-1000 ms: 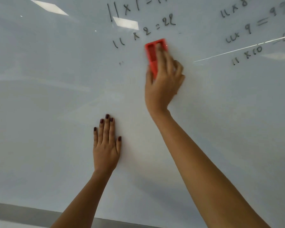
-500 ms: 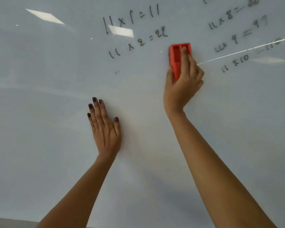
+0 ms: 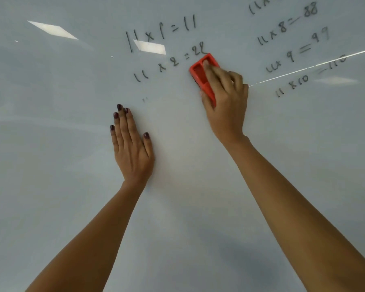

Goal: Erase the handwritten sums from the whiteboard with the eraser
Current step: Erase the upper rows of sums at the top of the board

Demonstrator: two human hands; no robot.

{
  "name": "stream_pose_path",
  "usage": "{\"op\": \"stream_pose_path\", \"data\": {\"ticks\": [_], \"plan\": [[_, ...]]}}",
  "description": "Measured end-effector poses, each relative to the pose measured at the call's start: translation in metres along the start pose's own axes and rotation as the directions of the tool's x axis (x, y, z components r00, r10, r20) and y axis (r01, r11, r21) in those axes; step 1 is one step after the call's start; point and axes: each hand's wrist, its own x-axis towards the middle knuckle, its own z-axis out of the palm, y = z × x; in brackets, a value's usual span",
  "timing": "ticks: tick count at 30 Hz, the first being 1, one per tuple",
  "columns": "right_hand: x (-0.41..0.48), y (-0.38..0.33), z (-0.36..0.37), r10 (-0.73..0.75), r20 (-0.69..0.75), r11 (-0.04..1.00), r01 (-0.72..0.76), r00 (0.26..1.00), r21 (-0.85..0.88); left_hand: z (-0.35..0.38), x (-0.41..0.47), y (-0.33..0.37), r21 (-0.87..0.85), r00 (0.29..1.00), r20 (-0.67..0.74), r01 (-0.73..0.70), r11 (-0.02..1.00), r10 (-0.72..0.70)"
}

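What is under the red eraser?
The red eraser, gripped by the right hand, lies against the whiteboard beside the "11 x 2 = 22" sum. Any writing beneath it is hidden.

Whiteboard (image 3: 51, 165) handwriting, black marker | left column: "11 x 1 = 11", "11 x 2 = 22" | right column: "11 x 8 = 88", "11 x 9 = 99", "11 x 10 = 110"

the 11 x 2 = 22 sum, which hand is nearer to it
Right. The right hand presses the eraser just beside the sum; the left hand lies flat well below it.
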Motion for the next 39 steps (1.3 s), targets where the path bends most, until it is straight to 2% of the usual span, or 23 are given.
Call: {"op": "stream_pose_path", "data": {"ticks": [1,2,5,7,9,12,15,17,19,21,23,25,26,28,30,31,33,34,35,36,37,38,39], "plan": [[-0.002,0.001,-0.001,0.004,0.002,1.0,-0.004,1.0,0.004,0.0,0.0,0.0,0.002,1.0,0.001,0.003,1.0,-0.003],[-0.001,0.001,0.0,0.081,-0.024,0.997,-0.081,0.996,-0.001,0.001,-0.001,0.0,0.005,1.0,0.004,0.003,1.0,-0.003],[0.018,0.002,0.004,0.43,-0.141,0.901,-0.434,0.892,0.008,0.001,-0.002,0.0,0.018,1.0,0.013,-0.002,1.0,0.002],[0.033,-0.002,0.006,0.477,-0.144,0.876,-0.482,0.867,0.001,0.001,-0.003,0.0,0.034,1.0,0.013,-0.006,0.999,0.006],[0.042,-0.017,0.01,0.357,-0.085,0.933,-0.36,0.93,-0.02,0.002,-0.002,-0.001,0.045,1.0,0.012,-0.008,0.999,0.008],[0.029,-0.061,0.021,0.034,0.05,0.999,-0.033,0.998,-0.027,0.003,-0.002,-0.002,0.05,1.0,0.01,-0.01,0.999,0.01],[-0.005,-0.101,0.033,-0.295,0.172,0.954,0.299,0.94,0.006,0.003,-0.002,-0.003,0.037,1.0,0.012,0.001,0.999,-0.001],[-0.014,-0.104,0.035,-0.377,0.188,0.924,0.381,0.907,0.015,0.003,-0.002,-0.004,0.022,1.0,0.024,0.006,1.0,-0.007],[-0.006,-0.09,0.033,-0.269,0.101,0.962,0.272,0.958,-0.02,0.002,-0.003,-0.004,0.033,1.0,0.023,0.0,0.999,-0.001],[0.01,-0.066,0.028,0.067,-0.033,0.996,-0.068,0.997,-0.061,0.002,-0.003,-0.003,0.038,1.0,0.015,-0.007,0.999,0.006],[0.024,-0.038,0.022,0.406,-0.146,0.905,-0.419,0.902,-0.069,0.002,-0.003,-0.004,0.037,1.0,0.012,-0.005,0.999,0.005],[0.032,-0.023,0.02,0.528,-0.234,0.825,-0.558,0.817,-0.087,0.003,-0.004,-0.004,0.034,1.0,0.015,-0.003,0.999,0.002],[0.032,-0.025,0.021,0.525,-0.242,0.823,-0.559,0.816,-0.1,0.003,-0.004,-0.004,0.035,1.0,0.015,-0.003,0.999,0.003],[0.025,-0.041,0.026,0.4,-0.192,0.895,-0.427,0.896,-0.131,0.003,-0.005,-0.003,0.037,1.0,0.01,-0.005,0.999,0.004],[0.011,-0.066,0.032,0.13,-0.109,0.984,-0.142,0.986,-0.107,0.003,-0.004,-0.002,0.042,1.0,0.009,-0.003,0.999,0.002],[0.004,-0.078,0.035,-0.038,-0.067,0.996,0.032,0.997,-0.081,0.002,-0.004,-0.003,0.047,1.0,0.012,-0.003,0.999,0.003],[0.0,-0.088,0.036,-0.355,0.026,0.932,0.356,0.935,-0.066,0.002,-0.004,-0.003,0.045,1.0,0.024,-0.006,0.999,0.005],[0.002,-0.086,0.035,-0.442,0.064,0.892,0.446,0.895,-0.072,0.001,-0.004,-0.003,0.041,1.0,0.03,-0.006,0.999,0.005],[0.006,-0.082,0.034,-0.451,0.066,0.886,0.455,0.89,-0.091,0.001,-0.004,-0.002,0.041,1.0,0.03,-0.006,0.999,0.005],[0.01,-0.076,0.035,-0.373,0.028,0.92,0.374,0.927,-0.117,0.001,-0.005,-0.002,0.045,1.0,0.03,-0.009,0.999,0.008],[0.016,-0.069,0.034,-0.214,-0.037,0.969,0.208,0.976,-0.131,0.0,-0.005,-0.002,0.047,1.0,0.029,-0.013,0.999,0.012],[0.022,-0.062,0.032,0.001,-0.102,0.994,-0.011,0.995,-0.105,0.0,-0.005,-0.003,0.046,0.999,0.028,-0.016,0.999,0.015],[0.028,-0.057,0.029,0.215,-0.148,0.973,-0.225,0.965,-0.055,0.0,-0.005,-0.003,0.042,0.999,0.027,-0.019,0.999,0.018]]}}
